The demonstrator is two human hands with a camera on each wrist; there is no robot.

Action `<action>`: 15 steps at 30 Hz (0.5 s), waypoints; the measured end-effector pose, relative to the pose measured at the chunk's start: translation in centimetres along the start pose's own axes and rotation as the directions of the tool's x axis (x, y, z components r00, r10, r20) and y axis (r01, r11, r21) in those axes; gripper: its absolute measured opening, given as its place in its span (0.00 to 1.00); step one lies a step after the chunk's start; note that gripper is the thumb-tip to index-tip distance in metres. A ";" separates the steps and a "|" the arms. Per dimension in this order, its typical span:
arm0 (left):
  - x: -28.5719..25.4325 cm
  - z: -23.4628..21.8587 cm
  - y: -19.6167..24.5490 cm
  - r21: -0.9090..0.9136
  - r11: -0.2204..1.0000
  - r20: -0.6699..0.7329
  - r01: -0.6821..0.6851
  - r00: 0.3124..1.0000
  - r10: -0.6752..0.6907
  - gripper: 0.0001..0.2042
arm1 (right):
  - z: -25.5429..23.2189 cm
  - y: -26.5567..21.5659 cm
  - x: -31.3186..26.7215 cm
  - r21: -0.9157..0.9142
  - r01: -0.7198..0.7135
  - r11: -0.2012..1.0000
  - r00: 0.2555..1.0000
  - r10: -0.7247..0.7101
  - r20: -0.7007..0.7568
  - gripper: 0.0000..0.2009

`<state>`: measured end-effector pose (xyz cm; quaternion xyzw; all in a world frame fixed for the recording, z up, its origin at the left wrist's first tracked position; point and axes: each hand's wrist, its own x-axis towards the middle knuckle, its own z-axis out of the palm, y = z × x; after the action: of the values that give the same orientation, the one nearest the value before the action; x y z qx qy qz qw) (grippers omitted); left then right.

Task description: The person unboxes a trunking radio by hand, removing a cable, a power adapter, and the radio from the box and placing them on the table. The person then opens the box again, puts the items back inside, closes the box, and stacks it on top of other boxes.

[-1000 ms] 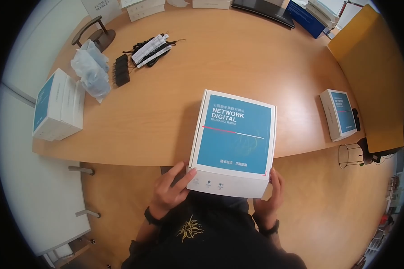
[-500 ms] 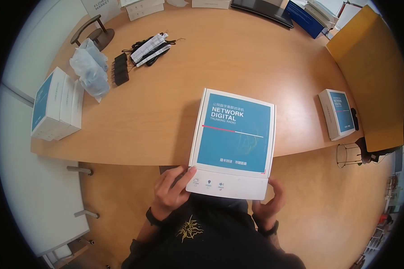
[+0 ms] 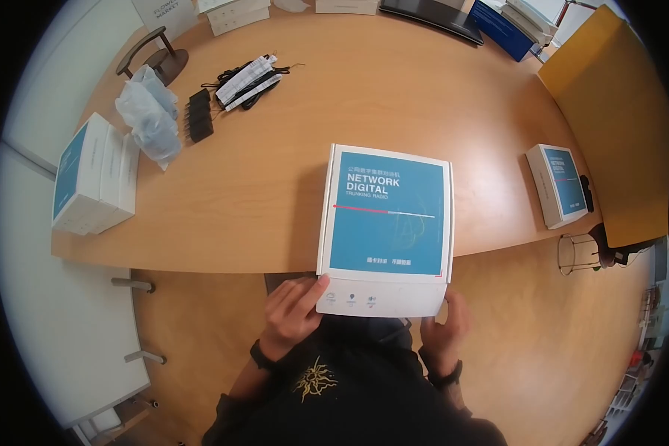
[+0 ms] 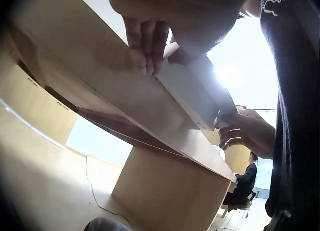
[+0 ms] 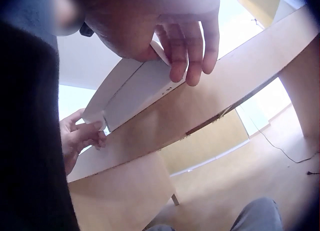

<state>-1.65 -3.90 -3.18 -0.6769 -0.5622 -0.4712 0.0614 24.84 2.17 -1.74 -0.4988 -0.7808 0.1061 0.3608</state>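
Office-type rm w/ tan floor (image 3: 223, 320); wood-look desk (image 3: 275, 178) fills most of the head view, tall yellow board (image 3: 617, 126) along its right side. Blue-and-white box (image 3: 390, 215) (NETWORK DIGITAL on top) sits approx. centre at the desk's near edge, printed side up, right in front of the person. Vs. half a sec ago it's turned a touch, squarer to the edge, & its near panel (image 3: 405, 299) sits a bit higher in view; prob. means the near end is the bit being worked, box not yet let go. Stack of similar boxes (image 3: 93, 178) at left, single box (image 3: 561, 186) at right. Both hands on the box, apart from each other: left hand (image 3: 290, 312) pinches the near-left corner, right hand (image 3: 447, 331) holds the near-right, thumb & fingers either side. Smaller stuff: plastic bag (image 3: 150, 119) by the stack, cable bundle (image 3: 249, 78), black blocks (image 3: 200, 117) next to it.
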 end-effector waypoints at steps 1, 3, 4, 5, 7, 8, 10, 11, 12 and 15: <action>-0.1 0.2 -0.1 -0.008 1.000 -0.011 -0.009 1.000 0.009 0.32 | 0.1 0.1 0.1 -0.011 -0.011 1.000 1.000 0.011 -0.005 0.16; -0.3 0.7 -0.3 -0.016 1.000 -0.024 -0.020 1.000 0.019 0.33 | 0.4 0.2 0.6 -0.007 0.008 1.000 1.000 -0.008 -0.028 0.16; -0.4 0.9 -0.4 -0.015 0.999 -0.041 -0.028 0.999 0.028 0.33 | 0.5 0.2 0.8 -0.003 0.026 1.000 0.998 -0.027 -0.050 0.16; -0.4 1.0 -0.5 -0.013 0.999 -0.057 -0.037 0.998 0.036 0.33 | 0.5 0.2 1.0 -0.004 0.028 1.000 0.998 -0.028 -0.051 0.16; -0.1 0.9 -0.6 0.015 0.999 -0.058 -0.048 0.997 0.049 0.32 | 0.4 0.2 1.4 0.005 0.029 1.000 0.998 -0.029 -0.056 0.17; 0.0 0.9 -0.6 0.043 0.997 -0.056 -0.059 0.997 0.061 0.32 | 0.4 0.2 1.6 0.005 0.031 1.000 0.998 -0.030 -0.056 0.17; -0.1 0.9 -0.6 0.047 0.998 -0.051 -0.050 0.997 0.052 0.32 | 0.3 0.1 1.9 0.020 0.038 0.999 0.997 -0.037 -0.070 0.18; -0.1 0.9 -0.6 0.051 0.998 -0.047 -0.042 0.998 0.044 0.32 | 0.3 0.1 1.9 0.021 0.039 0.999 0.997 -0.038 -0.070 0.18; -0.1 0.9 -0.6 0.052 0.998 -0.047 -0.042 0.998 0.044 0.32 | 0.3 0.1 2.0 0.033 0.025 0.999 0.997 -0.023 -0.068 0.18; 0.0 1.0 -0.5 0.061 0.998 -0.048 -0.027 0.998 0.030 0.32 | 0.5 0.1 2.3 0.054 0.014 0.998 0.997 -0.010 -0.077 0.18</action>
<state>-1.52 -3.13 -3.99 -0.6709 -0.5649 -0.4693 0.1023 24.02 4.29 -1.09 -0.4879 -0.7662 0.1062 0.4045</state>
